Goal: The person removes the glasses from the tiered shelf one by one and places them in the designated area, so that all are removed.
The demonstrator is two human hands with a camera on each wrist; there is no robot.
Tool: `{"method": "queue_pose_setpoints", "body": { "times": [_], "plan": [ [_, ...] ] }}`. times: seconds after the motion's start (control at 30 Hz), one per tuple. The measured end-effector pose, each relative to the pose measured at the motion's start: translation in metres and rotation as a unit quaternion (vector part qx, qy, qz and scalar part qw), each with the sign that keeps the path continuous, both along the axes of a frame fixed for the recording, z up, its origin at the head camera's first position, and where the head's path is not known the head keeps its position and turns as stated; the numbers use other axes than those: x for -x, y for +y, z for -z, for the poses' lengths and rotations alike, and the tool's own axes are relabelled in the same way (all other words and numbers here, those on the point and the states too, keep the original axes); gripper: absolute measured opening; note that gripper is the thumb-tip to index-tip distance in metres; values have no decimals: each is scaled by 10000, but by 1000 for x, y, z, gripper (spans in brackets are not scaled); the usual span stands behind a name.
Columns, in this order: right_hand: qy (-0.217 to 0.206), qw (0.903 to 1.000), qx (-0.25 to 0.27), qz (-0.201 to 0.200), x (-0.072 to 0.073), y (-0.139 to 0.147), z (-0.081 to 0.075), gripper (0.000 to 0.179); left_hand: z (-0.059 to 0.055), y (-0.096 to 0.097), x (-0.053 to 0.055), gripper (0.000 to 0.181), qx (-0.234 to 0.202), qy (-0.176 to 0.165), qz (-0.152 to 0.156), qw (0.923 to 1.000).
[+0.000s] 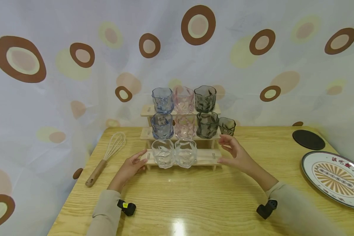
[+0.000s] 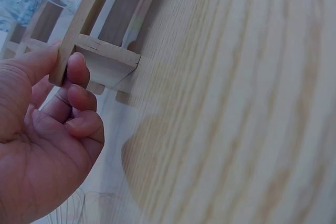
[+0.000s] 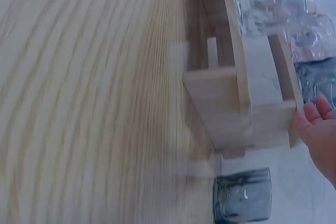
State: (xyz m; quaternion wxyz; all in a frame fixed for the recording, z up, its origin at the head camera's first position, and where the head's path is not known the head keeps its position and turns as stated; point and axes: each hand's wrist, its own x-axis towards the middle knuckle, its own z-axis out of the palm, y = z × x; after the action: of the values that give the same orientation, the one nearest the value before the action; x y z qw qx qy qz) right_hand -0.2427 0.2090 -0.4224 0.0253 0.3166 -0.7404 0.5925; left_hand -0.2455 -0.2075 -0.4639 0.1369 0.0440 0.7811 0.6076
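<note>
A three-tier wooden rack stands at the table's far side. My left hand pinches the left end of its lowest shelf, the thumb above and fingers curled beneath in the left wrist view. At the rack's right end, my right hand holds nothing, thumb and fingers apart. Its fingertips touch or nearly touch a shelf end in the right wrist view. Two clear glasses sit on the lowest shelf. Blue glasses, pink glasses and grey glasses fill the upper two tiers.
Another small grey glass stands behind the rack's right side, on the table in the right wrist view. A whisk lies at left. To the right are a black disc and a large patterned plate. A patterned cloth hangs behind.
</note>
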Motion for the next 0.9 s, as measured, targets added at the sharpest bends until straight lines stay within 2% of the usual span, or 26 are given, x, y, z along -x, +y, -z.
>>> {"method": "queue_pose_setpoints", "body": {
  "times": [0.13, 0.33, 0.47, 0.9],
  "plan": [
    [-132, 9996, 158, -198, 0, -19, 3, 77, 0, 0, 0, 55, -1, -1, -18, 10000],
    [-715, 9969, 171, -291, 0, -46, 10, 83, 1, -1, 0, 56, -8, -12, -31, 10000],
    [-919, 9948, 258, -360, -1, -61, 14, 85, 1, -1, 0, 56, -14, -19, 0, 10000],
    [-1030, 9944, 232, 59, 3, -91, 20, 87, 0, 0, 0, 54, 151, -42, -109, 9998]
  ]
}}
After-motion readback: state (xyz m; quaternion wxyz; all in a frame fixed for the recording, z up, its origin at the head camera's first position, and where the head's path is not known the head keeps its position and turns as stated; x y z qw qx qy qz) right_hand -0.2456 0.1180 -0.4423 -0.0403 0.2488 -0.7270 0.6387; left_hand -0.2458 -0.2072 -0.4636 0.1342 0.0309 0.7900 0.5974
